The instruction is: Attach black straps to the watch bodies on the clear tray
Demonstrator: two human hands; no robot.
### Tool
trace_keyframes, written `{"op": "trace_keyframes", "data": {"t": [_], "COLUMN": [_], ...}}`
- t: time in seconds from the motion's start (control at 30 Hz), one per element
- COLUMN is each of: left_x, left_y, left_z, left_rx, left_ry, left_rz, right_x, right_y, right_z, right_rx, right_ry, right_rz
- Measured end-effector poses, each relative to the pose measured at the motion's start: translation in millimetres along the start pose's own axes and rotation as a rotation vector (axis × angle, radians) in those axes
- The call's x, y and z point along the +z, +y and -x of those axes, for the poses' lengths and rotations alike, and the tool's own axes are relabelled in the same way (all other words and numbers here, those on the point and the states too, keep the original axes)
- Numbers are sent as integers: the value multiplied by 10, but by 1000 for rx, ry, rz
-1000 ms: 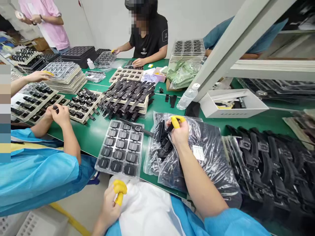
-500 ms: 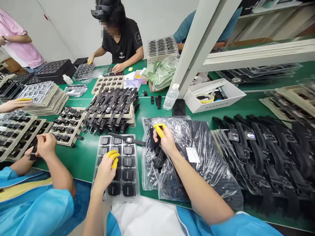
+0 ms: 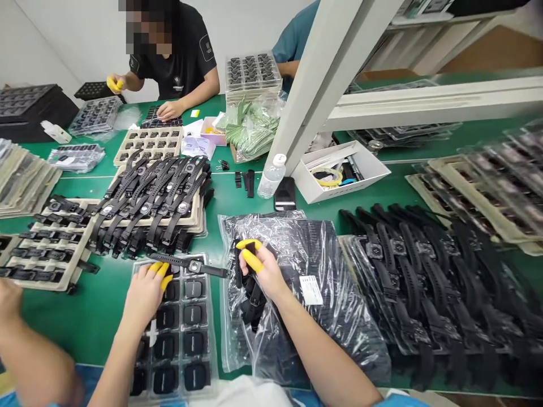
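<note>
A glossy, creased clear bag [image 3: 335, 322] of black straps lies at 6 o'clock, a watch pile [image 3: 156, 198] at 9, and the clear tray [image 3: 193, 342] of dark rounded squares at 7. A black watch [image 3: 195, 266] lies across the tray's far end, where the left hand [image 3: 142, 294] bends its yellow-covered fingers over the cells, its grip impossible to tell. Over the bag, the right hand [image 3: 270, 275] pinches a black strap [image 3: 251, 247], closed narrow.

Black-strapped, square-faced watch [image 3: 195, 265] lay dial up, strap outstretched, across far end of clear plastic tray [image 3: 214, 362] holding 3 columns of black rounded-square blocks [image 3: 195, 376].
</note>
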State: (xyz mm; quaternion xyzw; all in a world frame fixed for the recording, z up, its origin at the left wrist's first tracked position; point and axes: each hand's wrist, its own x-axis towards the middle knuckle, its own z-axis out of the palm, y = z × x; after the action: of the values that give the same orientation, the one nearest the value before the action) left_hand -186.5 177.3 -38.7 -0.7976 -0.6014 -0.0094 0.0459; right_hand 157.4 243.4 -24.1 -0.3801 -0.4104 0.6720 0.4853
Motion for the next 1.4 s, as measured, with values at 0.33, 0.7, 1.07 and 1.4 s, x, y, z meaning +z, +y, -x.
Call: {"op": "trace_keyframes", "data": {"t": [0.33, 0.7, 1.07, 1.4], "left_x": [98, -212, -129, -82], "left_y": [15, 227, 1308, 1361], "left_z": [-117, -2, -67, 618], "left_rx": [-2, -450, -204, 4], "left_ry": [55, 135, -114, -99], "left_rz": [15, 662, 1398, 1214], "right_x": [36, 86, 519, 581], "right_y": [61, 160, 91, 519], "right_z": [-8, 0, 698, 1258], "right_rx": [10, -77, 203, 496], "right_ry": [-21, -41, -274, -386], "right_rz": [133, 230, 10, -125]}}
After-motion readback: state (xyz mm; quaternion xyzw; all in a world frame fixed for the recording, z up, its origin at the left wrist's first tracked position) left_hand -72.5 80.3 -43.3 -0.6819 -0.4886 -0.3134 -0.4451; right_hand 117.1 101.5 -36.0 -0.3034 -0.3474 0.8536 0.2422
